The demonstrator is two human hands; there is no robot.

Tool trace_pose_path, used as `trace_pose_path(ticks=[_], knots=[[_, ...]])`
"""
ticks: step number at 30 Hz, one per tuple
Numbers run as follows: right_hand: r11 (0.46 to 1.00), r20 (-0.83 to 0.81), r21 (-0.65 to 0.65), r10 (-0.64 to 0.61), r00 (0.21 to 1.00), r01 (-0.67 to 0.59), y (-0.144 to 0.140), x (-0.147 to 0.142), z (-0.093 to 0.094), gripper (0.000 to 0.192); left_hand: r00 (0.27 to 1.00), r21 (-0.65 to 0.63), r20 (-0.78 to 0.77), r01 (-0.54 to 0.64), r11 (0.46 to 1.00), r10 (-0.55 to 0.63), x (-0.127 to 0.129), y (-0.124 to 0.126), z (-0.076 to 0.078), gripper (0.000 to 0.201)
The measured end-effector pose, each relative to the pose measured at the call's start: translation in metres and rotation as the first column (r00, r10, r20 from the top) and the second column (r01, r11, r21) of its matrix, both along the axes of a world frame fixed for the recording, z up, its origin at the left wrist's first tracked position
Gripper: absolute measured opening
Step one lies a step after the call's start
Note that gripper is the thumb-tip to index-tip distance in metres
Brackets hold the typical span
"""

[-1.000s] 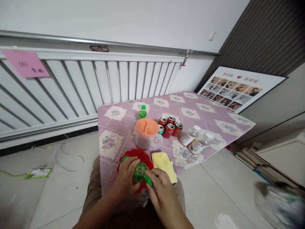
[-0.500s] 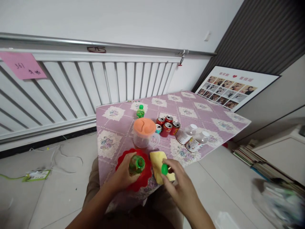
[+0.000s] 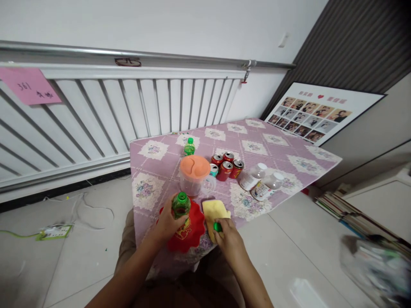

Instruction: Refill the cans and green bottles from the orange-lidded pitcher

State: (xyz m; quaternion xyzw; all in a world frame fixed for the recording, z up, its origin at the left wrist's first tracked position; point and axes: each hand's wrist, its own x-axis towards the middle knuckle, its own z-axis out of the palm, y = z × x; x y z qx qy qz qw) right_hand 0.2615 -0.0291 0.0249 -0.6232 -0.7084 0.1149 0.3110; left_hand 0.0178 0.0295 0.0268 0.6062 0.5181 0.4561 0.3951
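My left hand (image 3: 168, 220) is wrapped round a green bottle (image 3: 181, 203), uncapped and held upright over the left side of a red scalloped plate (image 3: 189, 239). Whether the bottle rests on the plate I cannot tell. In my right hand (image 3: 229, 237), fingers pinch a green bottle cap (image 3: 217, 226) just above a folded yellow cloth (image 3: 214, 209). Behind the plate stands a clear plastic pitcher (image 3: 191, 184) with an orange lid (image 3: 195, 167).
A second green bottle (image 3: 189, 147), capped, stands behind the pitcher. Several drink cans (image 3: 224, 170) cluster to its right, then two clear white-capped bottles (image 3: 253, 176). A floral cloth covers the table (image 3: 253, 147). The radiator (image 3: 167, 102) borders the far side.
The green bottle in my left hand has gone from tilted toward me to upright and shifted slightly left. My right hand has moved left and lower with the cap, over the yellow cloth.
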Motion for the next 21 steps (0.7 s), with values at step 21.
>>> trace_pose_path(ticks=[21], knots=[[0.928, 0.094, -0.144, -0.333, 0.938, 0.344, 0.067, 0.067, -0.026, 0.032, 0.999, 0.055, -0.039, -0.001, 0.998, 0.004, 0.005, 0.001, 0.002, 0.065]])
